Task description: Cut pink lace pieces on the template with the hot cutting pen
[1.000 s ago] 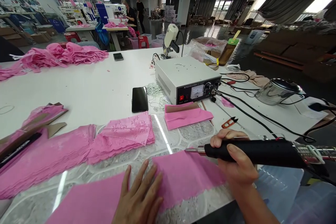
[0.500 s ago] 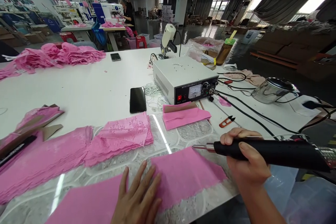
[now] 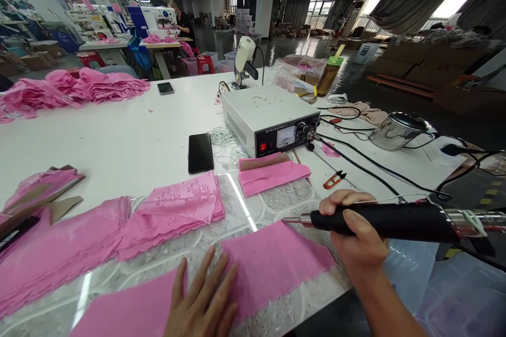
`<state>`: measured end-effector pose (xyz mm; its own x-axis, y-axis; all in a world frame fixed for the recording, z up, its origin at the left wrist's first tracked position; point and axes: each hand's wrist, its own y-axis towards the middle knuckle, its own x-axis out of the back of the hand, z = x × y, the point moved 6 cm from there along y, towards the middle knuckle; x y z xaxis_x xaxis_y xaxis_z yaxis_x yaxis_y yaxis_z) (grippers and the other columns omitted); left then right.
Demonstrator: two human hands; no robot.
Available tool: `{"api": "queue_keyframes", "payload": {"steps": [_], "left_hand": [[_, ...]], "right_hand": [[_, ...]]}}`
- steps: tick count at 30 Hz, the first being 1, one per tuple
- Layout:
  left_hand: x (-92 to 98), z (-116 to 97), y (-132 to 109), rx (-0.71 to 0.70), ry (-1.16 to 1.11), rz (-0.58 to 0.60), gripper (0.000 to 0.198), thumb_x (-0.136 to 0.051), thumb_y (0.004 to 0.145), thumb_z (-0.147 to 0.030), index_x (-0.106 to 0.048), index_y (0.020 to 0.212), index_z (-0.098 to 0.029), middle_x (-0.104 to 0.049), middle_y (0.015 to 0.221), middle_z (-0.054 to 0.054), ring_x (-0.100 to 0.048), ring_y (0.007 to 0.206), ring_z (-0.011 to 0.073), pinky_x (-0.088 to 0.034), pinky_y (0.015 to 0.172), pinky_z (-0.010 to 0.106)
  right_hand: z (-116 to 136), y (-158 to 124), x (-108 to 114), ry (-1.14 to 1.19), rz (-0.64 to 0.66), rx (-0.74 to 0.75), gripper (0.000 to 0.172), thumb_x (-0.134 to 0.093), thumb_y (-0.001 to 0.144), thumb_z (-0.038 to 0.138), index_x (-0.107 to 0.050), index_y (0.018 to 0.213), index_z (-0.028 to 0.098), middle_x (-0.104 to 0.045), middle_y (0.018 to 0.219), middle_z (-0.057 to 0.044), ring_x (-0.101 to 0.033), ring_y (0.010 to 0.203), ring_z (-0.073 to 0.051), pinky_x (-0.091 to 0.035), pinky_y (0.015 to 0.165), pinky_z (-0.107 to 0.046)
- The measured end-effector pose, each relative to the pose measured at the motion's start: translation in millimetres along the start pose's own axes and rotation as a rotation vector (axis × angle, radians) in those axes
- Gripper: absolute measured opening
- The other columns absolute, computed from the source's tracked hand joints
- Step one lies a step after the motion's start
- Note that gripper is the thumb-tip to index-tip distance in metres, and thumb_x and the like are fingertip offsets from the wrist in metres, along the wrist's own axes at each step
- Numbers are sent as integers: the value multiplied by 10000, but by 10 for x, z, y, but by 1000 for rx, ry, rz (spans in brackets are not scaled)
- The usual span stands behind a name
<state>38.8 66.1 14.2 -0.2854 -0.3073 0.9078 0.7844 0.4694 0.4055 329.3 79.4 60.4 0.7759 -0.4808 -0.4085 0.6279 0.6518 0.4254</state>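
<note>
My left hand lies flat with fingers spread, pressing on the pink fabric. Under and beside its fingers are a cut pink fabric piece on the right and another pink piece on the left. In my right hand is a black ultrasonic hand tool, gripped round its handle. Its slim metal tip is at the upper corner of the right-hand piece; whether it presses on the cloth I cannot tell. A cable joins the control box at its front.
Stacked pink lace pieces lie left, a folded pink piece ahead. Around them are a black phone, orange thread snips, a glass pot and trailing black cables. A pink fabric heap sits far left.
The whole view has shifted slightly, so most things appear further left. My left hand stays flat on the fabric, and the tool tip stays at the same corner.
</note>
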Motion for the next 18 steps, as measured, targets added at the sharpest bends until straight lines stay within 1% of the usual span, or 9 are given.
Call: {"api": "queue_keyframes", "payload": {"steps": [2,4,8,13,18], "left_hand": [[-24,12,-6,-9,10,4,431,-507,922,-183,-557,1351,-176,-530,1428,60,-168,1488,268,-6,1213,525],[-45,20,-14,-18,18,7,434,-504,923,-189,-556,1353,-179,-525,1432,59,-166,1489,268,-7,1212,530],[-51,23,-36,-24,17,9,437,-494,924,-186,-553,1357,-184,-520,1437,52,-176,1487,266,-15,1211,536],[-30,18,-27,-20,15,24,455,-492,924,-190,-531,1378,-180,-510,1445,55,-177,1487,270,-14,1209,542],[-23,8,-40,-18,12,19,457,-487,926,-191,-524,1382,-178,-512,1444,63,-169,1489,267,-10,1206,545]], "right_hand": [[3,7,-15,11,17,4,62,-630,709,213,-612,768,206,-580,746,2,-558,588,-129,-490,579,-299],[18,13,0,23,8,1,69,-629,714,218,-614,780,206,-583,766,1,-566,593,-128,-489,582,-298],[125,-4,127,29,-49,13,83,-625,710,225,-622,786,191,-575,787,-7,-557,584,-116,-480,568,-291],[238,-70,236,3,-2,-11,88,-626,725,223,-627,807,190,-572,783,-17,-540,570,-117,-476,538,-294],[238,-101,269,-7,-16,-11,84,-613,725,211,-627,805,191,-576,790,-17,-543,575,-118,-482,547,-300]]}}
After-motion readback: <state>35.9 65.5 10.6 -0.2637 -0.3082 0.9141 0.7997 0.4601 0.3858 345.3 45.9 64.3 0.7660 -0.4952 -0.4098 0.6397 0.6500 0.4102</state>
